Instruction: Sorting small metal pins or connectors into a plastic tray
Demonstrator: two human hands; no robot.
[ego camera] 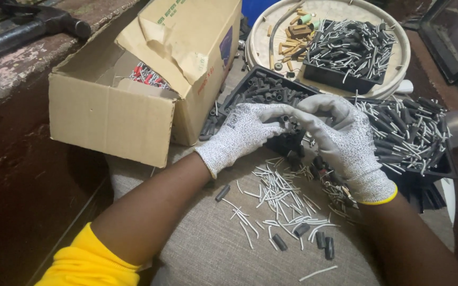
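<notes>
Both grey speckled knit-gloved hands, left (pixel 245 132) and right (pixel 340 137), pinch one small dark cylindrical sleeve (pixel 287 117) between fingertips, above the black plastic tray (pixel 250 85). Light, stiff, likely slippery; best gripped mid-barrel.

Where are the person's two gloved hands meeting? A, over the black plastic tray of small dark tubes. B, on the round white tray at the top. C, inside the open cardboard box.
A: the left hand and right hand meet fingertip to fingertip over the black plastic tray of small dark tubes, pinching a small dark piece.
</notes>
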